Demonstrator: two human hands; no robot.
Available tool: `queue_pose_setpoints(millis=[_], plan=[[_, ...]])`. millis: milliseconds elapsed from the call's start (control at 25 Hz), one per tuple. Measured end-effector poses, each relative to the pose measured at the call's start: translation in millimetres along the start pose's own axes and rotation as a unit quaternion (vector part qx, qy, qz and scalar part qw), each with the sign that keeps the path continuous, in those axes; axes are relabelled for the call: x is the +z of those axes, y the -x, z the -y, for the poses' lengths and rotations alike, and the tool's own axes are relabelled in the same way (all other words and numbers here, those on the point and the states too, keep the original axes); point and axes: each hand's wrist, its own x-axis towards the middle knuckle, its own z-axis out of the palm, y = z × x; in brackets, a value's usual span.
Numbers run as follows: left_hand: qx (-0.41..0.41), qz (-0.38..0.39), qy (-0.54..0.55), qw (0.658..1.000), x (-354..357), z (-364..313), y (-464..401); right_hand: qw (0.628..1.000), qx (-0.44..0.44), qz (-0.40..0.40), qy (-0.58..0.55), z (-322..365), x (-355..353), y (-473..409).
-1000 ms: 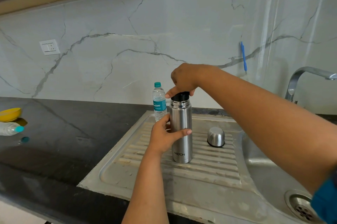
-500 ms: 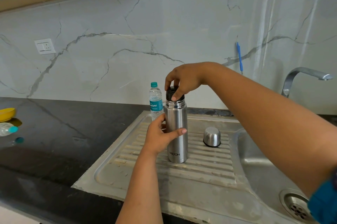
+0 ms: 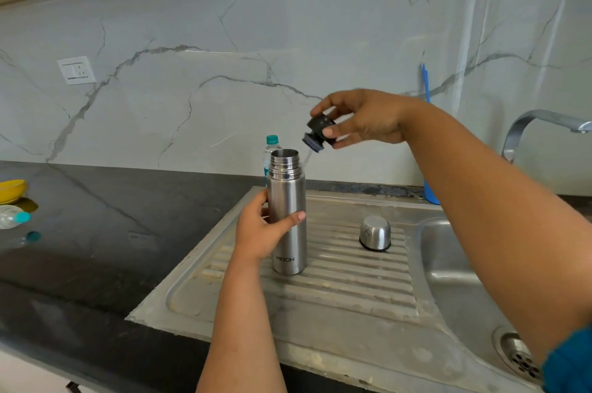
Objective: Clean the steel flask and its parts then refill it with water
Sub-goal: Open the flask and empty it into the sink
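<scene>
The steel flask (image 3: 287, 200) stands upright on the ribbed drainboard (image 3: 336, 290), its mouth uncovered. My left hand (image 3: 261, 232) grips its body from the left, thumb across the front. My right hand (image 3: 365, 118) holds the black stopper (image 3: 317, 134) in its fingertips, tilted, in the air just above and right of the flask's mouth. The flask's steel cup lid (image 3: 374, 233) sits upside down on the drainboard to the right.
A small plastic water bottle (image 3: 271, 149) with a teal cap stands behind the flask. The sink basin (image 3: 455, 264) with its drain (image 3: 520, 357) lies at right under a curved tap (image 3: 541, 123). A yellow bowl (image 3: 12, 190) and a lying bottle (image 3: 14, 216) sit far left on the black counter.
My right hand has taken the black stopper off the flask's neck and lifted it up and to the right. The flask's mouth is now uncovered; my left hand keeps its grip.
</scene>
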Motion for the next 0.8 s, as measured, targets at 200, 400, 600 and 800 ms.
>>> queue_pose_setpoints(millis=[200,400,600,800], plan=[[-0.013,-0.038,-0.007,0.999,-11,4,-2,0.942,0.089,0.01,0.323,-84,34,-18],[-0.015,-0.043,-0.02,0.999,-13,7,-5,0.888,0.141,0.049,0.435,-136,85,-34],[-0.014,-0.043,-0.037,0.998,-13,7,-6,0.88,0.137,0.051,0.451,-140,90,-43],[-0.02,-0.038,-0.048,0.998,-16,6,-6,0.916,0.132,0.034,0.378,-127,78,-39]])
